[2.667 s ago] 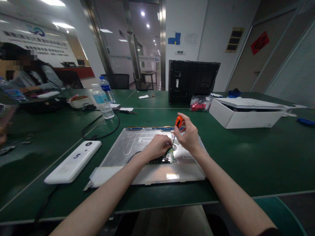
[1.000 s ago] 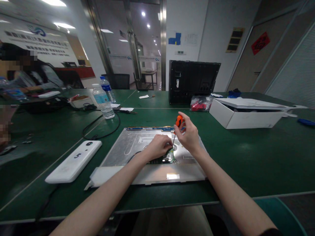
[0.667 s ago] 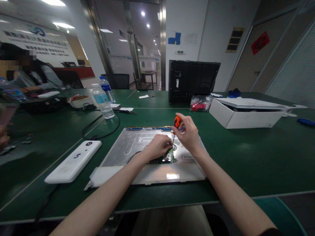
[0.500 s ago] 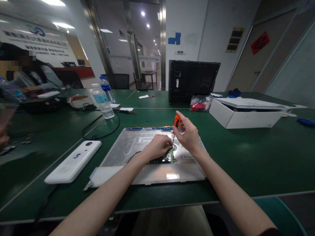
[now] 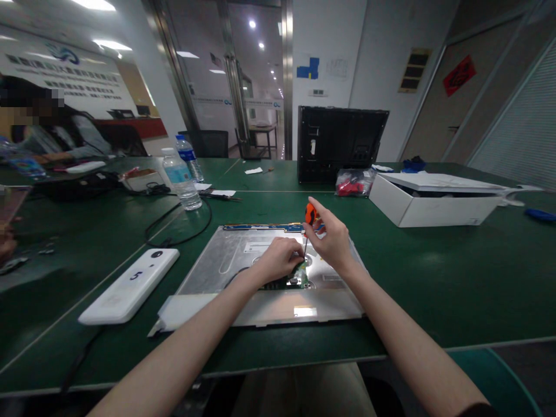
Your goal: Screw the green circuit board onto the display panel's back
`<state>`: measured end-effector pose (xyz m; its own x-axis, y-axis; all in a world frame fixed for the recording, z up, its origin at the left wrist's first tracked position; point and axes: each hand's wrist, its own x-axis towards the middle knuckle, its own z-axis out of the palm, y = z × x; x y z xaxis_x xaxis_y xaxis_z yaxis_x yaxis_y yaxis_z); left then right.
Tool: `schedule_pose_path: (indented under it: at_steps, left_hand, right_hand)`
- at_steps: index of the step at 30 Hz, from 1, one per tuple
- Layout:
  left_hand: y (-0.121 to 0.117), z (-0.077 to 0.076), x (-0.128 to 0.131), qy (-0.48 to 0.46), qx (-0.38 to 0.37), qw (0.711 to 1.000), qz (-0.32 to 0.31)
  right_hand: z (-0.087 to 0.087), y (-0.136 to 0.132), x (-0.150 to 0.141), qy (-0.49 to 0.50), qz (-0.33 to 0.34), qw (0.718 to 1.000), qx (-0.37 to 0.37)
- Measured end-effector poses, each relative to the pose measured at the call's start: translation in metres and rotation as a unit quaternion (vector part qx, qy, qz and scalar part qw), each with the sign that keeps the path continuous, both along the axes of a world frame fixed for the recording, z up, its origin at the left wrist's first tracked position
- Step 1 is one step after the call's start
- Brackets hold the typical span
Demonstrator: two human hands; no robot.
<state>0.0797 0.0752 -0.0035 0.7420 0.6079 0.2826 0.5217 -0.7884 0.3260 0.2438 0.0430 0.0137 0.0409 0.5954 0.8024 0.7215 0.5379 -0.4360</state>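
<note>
A silver metal panel (image 5: pixel 226 260) lies flat on the green table (image 5: pixel 434 272) in front of me. My right hand (image 5: pixel 332 240) is closed round an orange-handled screwdriver (image 5: pixel 310 215), held upright with its tip down on a small green circuit board (image 5: pixel 299 279) on the panel. My left hand (image 5: pixel 280 259) rests on the panel beside the board, its fingers curled and pinched at the screwdriver's shaft near the tip.
A white device marked 5 (image 5: pixel 130 285) lies to the left with a black cable (image 5: pixel 174 223). Two water bottles (image 5: pixel 181 179), a black monitor back (image 5: pixel 341 143), a red bag (image 5: pixel 354 182) and an open white box (image 5: pixel 434 200) stand behind. Another person (image 5: pixel 52 130) sits far left.
The screwdriver handle has tilted slightly to the left and my right fingers have shifted on it. My left hand and the panel have stayed put.
</note>
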Motion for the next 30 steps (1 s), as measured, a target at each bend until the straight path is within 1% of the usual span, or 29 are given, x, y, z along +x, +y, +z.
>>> schedule_pose_path:
  at_steps: [5, 10, 13, 18, 24, 30]
  left_hand:
    - [-0.0003, 0.0009, -0.0002, -0.003, 0.000, 1.000, -0.002]
    - [-0.0003, 0.0007, 0.0002, -0.002, 0.003, 1.000, 0.001]
    - [-0.0005, 0.0010, 0.0002, -0.001, 0.005, 1.000, 0.002]
    - [-0.0005, 0.0016, 0.0001, -0.001, 0.003, 1.000, 0.001]
    - [-0.0001, 0.0004, 0.0004, 0.000, 0.005, 1.000, 0.003]
    - [0.0000, 0.0004, 0.0004, 0.000, 0.008, 1.000, 0.002]
  right_hand:
    - [-0.0023, -0.0010, -0.0017, 0.027, -0.012, 1.000, -0.004]
    - [0.0007, -0.0004, 0.0008, -0.001, 0.005, 1.000, 0.012]
    - [0.0011, -0.0001, 0.0007, -0.011, 0.002, 1.000, 0.010]
    - [-0.0018, 0.0003, -0.0017, 0.026, -0.009, 1.000, 0.000]
    - [-0.0007, 0.0017, 0.0005, 0.023, 0.001, 1.000, 0.019]
    - [-0.0011, 0.0005, -0.0007, 0.010, 0.007, 1.000, 0.000]
